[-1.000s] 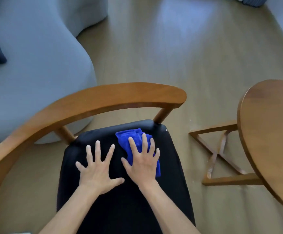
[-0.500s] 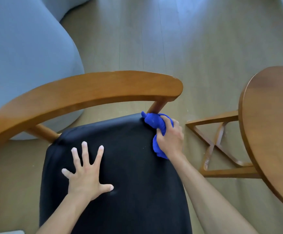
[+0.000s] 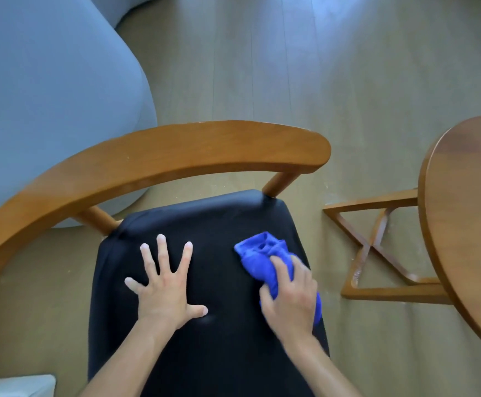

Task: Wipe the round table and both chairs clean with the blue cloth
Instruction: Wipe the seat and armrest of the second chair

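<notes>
Blue cloth [image 3: 265,262], bunched into a loose wad, lies on the right side of a chair's black padded seat [image 3: 222,224], close to the seat's right edge. A person's right hand [image 3: 289,296] sits on top of the cloth's near half, fingers curled over the fabric and gripping it, with the crumpled far end of the cloth sticking out beyond the fingertips. The left hand [image 3: 166,285] rests flat on the seat to the left of the cloth, well apart from it, fingers straight and spread wide, thumb stretched toward the right, holding nothing. Both bare forearms reach in from the near edge of the view.

The chair [image 3: 176,156] has a broad, curved wooden back rail that sweeps from the near left round the far side of the seat and ends in a rounded tip at the far right, carried on slanted wooden posts that meet the seat's far corners.

To the right of the chair stands the round wooden counter [image 3: 468,224], only its left part in view, with the crossed wooden bars of its base [image 3: 377,242] showing on the floor beneath it. Pale wood-plank floor [image 3: 319,81] runs beneath everything. A large rounded grey-blue upholstered piece [image 3: 47,96] fills the far left, just behind the chair's back rail. A small white object [image 3: 18,386] sits at the near left corner, cut off by the frame.
</notes>
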Motion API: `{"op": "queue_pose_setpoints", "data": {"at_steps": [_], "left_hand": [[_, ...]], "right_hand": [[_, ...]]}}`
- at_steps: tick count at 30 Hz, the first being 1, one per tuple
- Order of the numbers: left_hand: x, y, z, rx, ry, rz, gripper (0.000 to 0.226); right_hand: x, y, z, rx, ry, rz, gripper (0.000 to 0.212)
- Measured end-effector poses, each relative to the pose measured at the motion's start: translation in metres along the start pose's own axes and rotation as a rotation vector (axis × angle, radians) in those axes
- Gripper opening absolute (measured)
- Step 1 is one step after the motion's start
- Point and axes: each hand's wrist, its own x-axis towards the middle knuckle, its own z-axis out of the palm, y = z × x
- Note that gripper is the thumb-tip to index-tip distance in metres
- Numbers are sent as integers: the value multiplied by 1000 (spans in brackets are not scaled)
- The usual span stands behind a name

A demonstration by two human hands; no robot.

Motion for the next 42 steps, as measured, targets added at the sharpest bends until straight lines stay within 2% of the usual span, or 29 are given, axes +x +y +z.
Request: {"op": "queue_pose_setpoints", "data": {"at_steps": [2, 4, 8, 11, 16, 19, 21, 24, 26, 31, 38, 42], "left_hand": [[0, 0, 0, 8, 3, -2, 139], [1, 0, 2, 11, 19, -4, 140], [1, -3, 4, 37, 29, 6, 140], [1, -3, 3, 19, 32, 21, 139], [-1, -4, 4, -16, 37, 26, 140], [-1, -4, 5, -6, 49, 22, 141], [0, -4, 5, -5, 51, 20, 141], [0, -3, 6, 15, 61, 21, 139], [0, -4, 5, 24, 60, 22, 138], [-4, -4, 3, 5, 53, 37, 137], [-6, -6, 3, -3, 52, 60, 137], [-14, -20, 7, 10, 77, 111, 127]], "right_hand": [[5, -15, 10, -43, -10, -167, 46], [45, -38, 22, -44, -12, -240, 47], [100, -75, 35, -68, -47, -144, 46], [75, -62, 27, -86, -48, -236, 42], [-20, -6, 9, -37, -83, -392, 41], [-18, 6, 6, -33, -63, -465, 43], [23, -13, 9, -64, -29, -380, 45], [93, -55, 19, -80, 17, -112, 45], [111, -68, 22, -70, 9, -12, 44], [54, -47, 12, -84, -72, -196, 48], [-67, -7, 6, 9, -140, -299, 49], [-95, 5, 0, 42, -129, -381, 46]]}}
